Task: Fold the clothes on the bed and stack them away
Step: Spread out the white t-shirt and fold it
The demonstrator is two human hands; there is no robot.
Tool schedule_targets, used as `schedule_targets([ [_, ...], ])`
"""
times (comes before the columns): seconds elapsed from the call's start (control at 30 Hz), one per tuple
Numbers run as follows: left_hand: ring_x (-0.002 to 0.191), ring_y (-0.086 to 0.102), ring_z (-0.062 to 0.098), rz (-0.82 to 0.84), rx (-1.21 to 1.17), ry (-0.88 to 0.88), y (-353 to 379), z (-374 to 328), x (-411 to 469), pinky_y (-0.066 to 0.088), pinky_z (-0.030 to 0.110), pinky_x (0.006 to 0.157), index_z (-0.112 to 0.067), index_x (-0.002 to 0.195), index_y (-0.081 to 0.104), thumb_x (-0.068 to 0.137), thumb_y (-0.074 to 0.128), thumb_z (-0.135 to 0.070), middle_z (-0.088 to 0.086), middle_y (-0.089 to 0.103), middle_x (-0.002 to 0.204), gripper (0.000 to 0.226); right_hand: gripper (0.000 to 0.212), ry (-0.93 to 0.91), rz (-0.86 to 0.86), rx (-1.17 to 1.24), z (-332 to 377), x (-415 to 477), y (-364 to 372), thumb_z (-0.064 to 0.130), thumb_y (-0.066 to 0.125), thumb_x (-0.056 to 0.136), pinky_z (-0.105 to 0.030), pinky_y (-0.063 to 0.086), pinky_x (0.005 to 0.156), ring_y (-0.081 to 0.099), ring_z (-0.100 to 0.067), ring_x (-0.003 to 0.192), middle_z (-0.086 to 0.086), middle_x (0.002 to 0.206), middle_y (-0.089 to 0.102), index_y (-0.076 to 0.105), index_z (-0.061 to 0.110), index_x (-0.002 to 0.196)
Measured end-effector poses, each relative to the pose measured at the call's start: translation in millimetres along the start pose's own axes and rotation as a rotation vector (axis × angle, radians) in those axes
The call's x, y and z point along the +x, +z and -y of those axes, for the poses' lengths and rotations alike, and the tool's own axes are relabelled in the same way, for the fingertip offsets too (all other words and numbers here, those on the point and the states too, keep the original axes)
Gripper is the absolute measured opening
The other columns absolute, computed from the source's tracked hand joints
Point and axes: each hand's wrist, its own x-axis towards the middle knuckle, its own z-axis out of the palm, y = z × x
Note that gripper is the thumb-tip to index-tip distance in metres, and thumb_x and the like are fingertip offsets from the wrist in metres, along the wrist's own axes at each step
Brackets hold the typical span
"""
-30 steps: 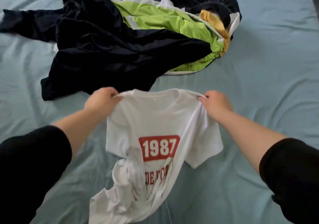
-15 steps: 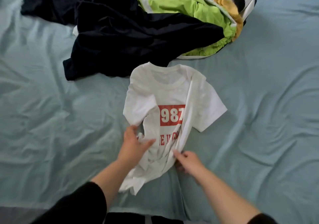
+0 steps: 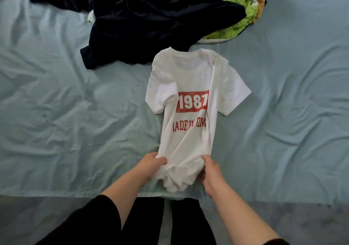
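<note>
A white T-shirt (image 3: 190, 86) with a red "1987" print lies face up on the bed, collar away from me, its body creased lengthwise. My left hand (image 3: 151, 162) grips the bunched hem at its left corner. My right hand (image 3: 211, 171) holds the hem at its right side, fingers curled round the cloth. The hem is crumpled between both hands near the bed's front edge. Behind the shirt lies a heap of unfolded clothes: a dark navy garment (image 3: 151, 22) over a lime-green one (image 3: 230, 24).
The pale teal bedsheet (image 3: 66, 112) is wrinkled and spreads wide to left and right of the shirt. A yellow piece (image 3: 258, 1) shows at the heap's right side. The bed's front edge (image 3: 56, 193) runs just below my hands, grey floor (image 3: 37, 216) beneath.
The shirt went from hanging by its shoulders to lying on the bed. Both hands moved down to the hem and pulled it toward me, stretching the body so the lower text shows.
</note>
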Motion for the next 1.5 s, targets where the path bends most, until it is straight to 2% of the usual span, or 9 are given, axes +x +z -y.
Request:
schedule_targets([
  [0.27,0.094,0.066,0.025,-0.055,-0.113,0.064,-17,31,-11,0.053,0.039,0.085,-0.010,0.106,0.062,0.084,0.072,-0.035,0.007,0.069,0.104,0.035,0.037,-0.154,0.082,-0.508,1,-7,-63,0.009,0.074,0.080,-0.033,0.049,0.080,0.063,-0.023,0.092,-0.011,0.111,0.067,0.061,0.006,0.115],
  [0.47,0.054,0.059,0.015,-0.296,-0.291,-0.034,-23,75,-9,0.045,0.026,0.054,-0.010,0.084,0.048,0.094,0.060,-0.015,0.018,0.060,0.081,0.016,0.038,-0.176,0.187,-0.746,26,4,-124,0.035,0.081,0.072,-0.024,0.046,0.078,0.063,-0.010,0.095,0.004,0.105,0.070,0.068,0.015,0.102],
  [0.67,0.072,0.061,0.016,-0.187,-0.364,-0.165,25,91,-10,0.046,0.031,0.072,-0.015,0.089,0.057,0.092,0.060,-0.019,0.006,0.064,0.090,0.006,0.045,-0.152,0.407,-0.753,15,7,-144,0.023,0.082,0.070,-0.029,0.051,0.091,0.069,-0.013,0.094,0.000,0.102,0.074,0.065,0.013,0.110],
  [0.83,0.068,0.062,0.020,-0.310,-0.556,-0.115,39,81,-17,0.051,0.028,0.055,-0.011,0.109,0.055,0.094,0.042,-0.006,0.011,0.063,0.093,0.021,0.006,-0.372,0.120,-0.743,12,4,-151,0.012,0.071,0.082,-0.019,0.046,0.052,0.059,-0.009,0.057,0.001,0.070,0.067,0.065,0.013,0.082],
  [1.0,0.078,0.062,0.029,-0.410,-0.492,-0.089,34,94,-26,0.050,0.037,0.075,-0.002,0.103,0.059,0.089,0.038,0.005,0.016,0.064,0.089,0.026,0.019,-0.433,-0.030,-0.597,11,11,-175,0.011,0.071,0.083,-0.029,0.048,0.072,0.061,-0.023,0.081,-0.010,0.092,0.065,0.063,0.005,0.100],
  [1.1,0.069,0.058,0.024,-0.325,-0.588,-0.167,34,94,-21,0.049,0.037,0.071,-0.013,0.081,0.057,0.086,0.046,-0.017,0.010,0.058,0.075,0.013,0.029,-0.414,-0.091,-0.654,2,27,-184,0.019,0.075,0.081,-0.033,0.047,0.073,0.060,-0.025,0.084,-0.009,0.092,0.063,0.057,0.006,0.100],
  [1.23,0.103,0.061,0.034,-0.415,-0.464,-0.143,35,93,4,0.052,0.046,0.088,-0.005,0.123,0.051,0.079,0.067,-0.055,0.017,0.061,0.115,0.069,0.015,-0.308,0.018,-0.724,-17,46,-187,0.019,0.073,0.083,-0.023,0.046,0.059,0.057,-0.022,0.075,-0.005,0.077,0.063,0.063,0.008,0.083],
  [1.33,0.108,0.059,0.038,-0.512,-0.212,-0.022,39,105,6,0.050,0.050,0.092,0.007,0.122,0.048,0.084,0.072,-0.019,0.025,0.059,0.122,0.051,0.020,-0.329,-0.012,-0.672,-23,48,-189,0.016,0.072,0.083,-0.031,0.049,0.070,0.062,-0.025,0.082,-0.009,0.089,0.066,0.063,0.006,0.098],
  [1.5,0.089,0.062,0.024,-0.472,-0.115,0.126,31,131,-20,0.047,0.036,0.079,-0.008,0.107,0.067,0.090,0.064,-0.033,0.010,0.069,0.102,0.030,0.030,-0.492,-0.156,-0.735,-27,34,-203,0.037,0.064,0.089,-0.028,0.040,0.057,0.057,-0.017,0.068,-0.001,0.074,0.061,0.058,0.009,0.080],
])
